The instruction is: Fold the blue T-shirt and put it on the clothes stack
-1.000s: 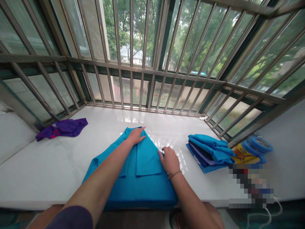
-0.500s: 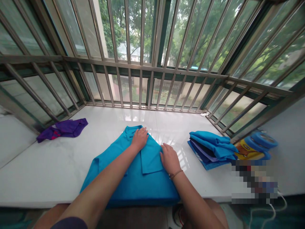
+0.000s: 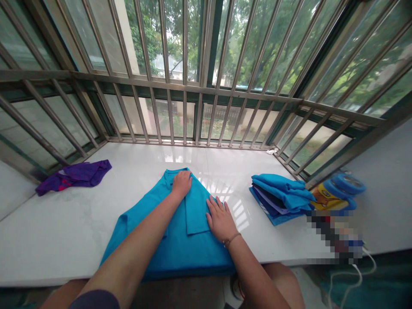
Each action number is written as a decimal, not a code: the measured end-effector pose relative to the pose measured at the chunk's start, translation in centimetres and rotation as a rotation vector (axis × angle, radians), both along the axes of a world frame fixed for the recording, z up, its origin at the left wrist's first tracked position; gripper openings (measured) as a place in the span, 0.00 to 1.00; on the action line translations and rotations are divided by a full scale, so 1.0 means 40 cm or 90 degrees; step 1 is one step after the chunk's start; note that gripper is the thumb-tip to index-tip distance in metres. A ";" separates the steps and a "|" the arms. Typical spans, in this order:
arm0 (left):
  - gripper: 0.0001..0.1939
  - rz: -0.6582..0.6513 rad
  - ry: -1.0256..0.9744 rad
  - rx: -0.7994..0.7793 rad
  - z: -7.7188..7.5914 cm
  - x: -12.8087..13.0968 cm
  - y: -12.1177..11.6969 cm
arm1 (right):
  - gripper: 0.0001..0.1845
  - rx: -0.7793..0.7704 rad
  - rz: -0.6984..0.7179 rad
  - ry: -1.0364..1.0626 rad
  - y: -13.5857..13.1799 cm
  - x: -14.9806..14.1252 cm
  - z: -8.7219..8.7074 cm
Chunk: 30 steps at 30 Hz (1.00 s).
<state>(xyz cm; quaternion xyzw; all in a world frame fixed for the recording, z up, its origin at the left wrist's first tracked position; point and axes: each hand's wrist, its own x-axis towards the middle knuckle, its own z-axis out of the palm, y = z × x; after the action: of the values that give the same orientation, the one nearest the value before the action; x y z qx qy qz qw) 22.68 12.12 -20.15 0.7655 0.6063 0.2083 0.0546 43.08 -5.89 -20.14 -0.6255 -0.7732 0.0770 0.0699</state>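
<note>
Where the near edge of the white window ledge (image 3: 48,240) runs above the person's bare knees (image 3: 283,279), the lower part of a bright blue long-sleeved shirt (image 3: 196,255) drapes over the brink. The rest of the shirt lies on the ledge with its collar (image 3: 170,173) toward the window, and one sleeve (image 3: 197,212) is folded back across the body. At lower right a white cord (image 3: 349,281) hangs below a pixelated patch (image 3: 334,240) that hides what is there.

The right hand (image 3: 221,219), with a thin bracelet (image 3: 232,240) at the wrist, is open, fingers spread flat along the shirt's right edge. Farther off, the left hand (image 3: 182,182) rests palm down beside the collar, fingers slightly curled; whether it pinches the cloth, I cannot tell.

To the right sits a folded pile of clothes (image 3: 283,193) in blue, navy and purple; white marks on its lowest layer cannot be read. Just beside it, a yellow and blue container (image 3: 334,193) bears a cartoon figure and a small dark emblem, its lettering too small to read. At far left lies a crumpled purple garment (image 3: 93,174) with a red patch. Metal bars (image 3: 185,116) stand beyond, before trees (image 3: 264,56).
</note>
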 end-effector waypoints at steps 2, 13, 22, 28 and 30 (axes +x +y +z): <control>0.20 -0.015 0.007 -0.004 -0.007 0.003 0.011 | 0.33 0.003 -0.001 -0.002 0.000 0.001 -0.003; 0.34 -0.065 0.073 -0.147 -0.001 0.004 0.060 | 0.34 -0.002 -0.021 -0.007 -0.002 -0.009 -0.020; 0.34 -0.023 0.061 -0.027 0.044 -0.017 -0.087 | 0.35 -0.027 -0.049 -0.015 -0.059 -0.039 0.002; 0.30 0.084 0.023 0.028 0.032 -0.209 -0.304 | 0.34 -0.030 -0.076 -0.043 -0.080 -0.053 0.012; 0.29 0.099 0.040 0.022 0.026 -0.291 -0.355 | 0.34 -0.033 -0.075 -0.056 -0.078 -0.052 0.013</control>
<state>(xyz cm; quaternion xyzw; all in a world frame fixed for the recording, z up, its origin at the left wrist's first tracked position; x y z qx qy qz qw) 11.03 -2.08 -19.09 0.7231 0.6617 0.1984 0.0060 40.98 -8.99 -19.61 -0.6745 -0.7350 0.0652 0.0240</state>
